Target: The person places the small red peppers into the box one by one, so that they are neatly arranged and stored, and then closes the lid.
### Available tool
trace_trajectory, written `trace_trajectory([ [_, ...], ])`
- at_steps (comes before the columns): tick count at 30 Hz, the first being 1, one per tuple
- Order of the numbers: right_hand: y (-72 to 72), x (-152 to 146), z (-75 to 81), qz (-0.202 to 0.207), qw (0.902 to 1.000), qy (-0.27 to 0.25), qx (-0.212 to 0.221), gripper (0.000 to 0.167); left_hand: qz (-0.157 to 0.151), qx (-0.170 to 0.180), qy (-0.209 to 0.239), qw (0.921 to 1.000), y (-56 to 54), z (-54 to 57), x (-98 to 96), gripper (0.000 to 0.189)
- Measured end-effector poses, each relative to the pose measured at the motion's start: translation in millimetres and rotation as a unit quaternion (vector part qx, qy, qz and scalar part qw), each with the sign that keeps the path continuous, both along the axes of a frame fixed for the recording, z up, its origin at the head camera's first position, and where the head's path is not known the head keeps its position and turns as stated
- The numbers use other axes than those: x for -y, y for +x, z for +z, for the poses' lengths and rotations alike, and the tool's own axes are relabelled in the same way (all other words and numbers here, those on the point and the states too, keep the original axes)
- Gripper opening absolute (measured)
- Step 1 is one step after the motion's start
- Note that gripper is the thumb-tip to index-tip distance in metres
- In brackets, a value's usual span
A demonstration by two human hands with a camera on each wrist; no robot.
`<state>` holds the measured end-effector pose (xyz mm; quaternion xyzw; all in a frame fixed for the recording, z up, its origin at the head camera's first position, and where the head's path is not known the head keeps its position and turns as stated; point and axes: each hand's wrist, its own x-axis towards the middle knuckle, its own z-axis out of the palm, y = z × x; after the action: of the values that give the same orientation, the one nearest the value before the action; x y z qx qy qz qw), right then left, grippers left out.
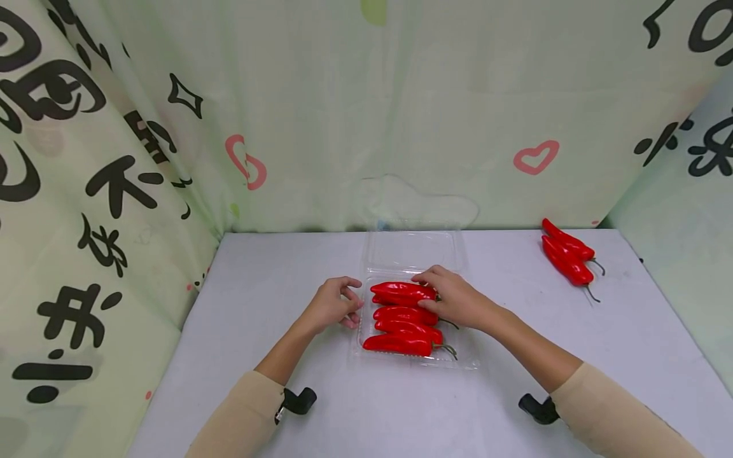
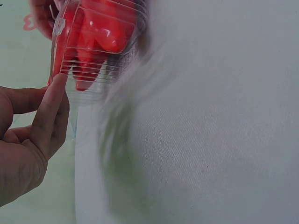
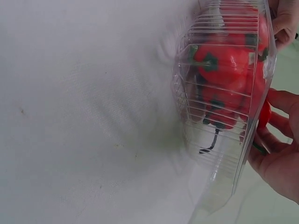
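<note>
Several red chili peppers (image 1: 397, 345) lie side by side in a clear plastic box (image 1: 466, 359), stems toward the right. Its transparent lid (image 1: 415, 251) is folded back at the far side. My right hand (image 1: 455, 298) reaches over the box's right side and grips the stem end of a pepper (image 3: 264, 115) in the upper part of the row. At the left wall, my left hand (image 1: 335, 304) has its fingers loosely bent; in the left wrist view a fingertip (image 2: 60, 81) touches the box's rim. The fingers partly hide the upper peppers' stems.
Two more red peppers (image 1: 567, 259) lie on the white table (image 1: 572, 356) at the back right. A pale green curtain (image 1: 321, 114) with printed characters hangs behind and on both sides. Dark wrist-camera mounts (image 1: 300, 401) stick out from both sleeves.
</note>
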<state>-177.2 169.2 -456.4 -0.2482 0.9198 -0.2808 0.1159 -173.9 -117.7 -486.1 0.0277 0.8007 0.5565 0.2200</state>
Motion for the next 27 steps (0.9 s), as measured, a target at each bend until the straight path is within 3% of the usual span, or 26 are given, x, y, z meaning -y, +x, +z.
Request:
trace_trajectory([
  [15,3.4,-13,3.3,-0.011,0.9993,-0.011,-0.033,0.050,0.004,0.004,-0.005,1.0000,-0.9,-0.2,-0.2,0.043],
  [27,1.6,-49,9.1,-0.078,0.9913,-0.045,-0.096,0.047,0.005,0.000,-0.008,1.0000,-0.8,-1.0,-0.2,0.045],
])
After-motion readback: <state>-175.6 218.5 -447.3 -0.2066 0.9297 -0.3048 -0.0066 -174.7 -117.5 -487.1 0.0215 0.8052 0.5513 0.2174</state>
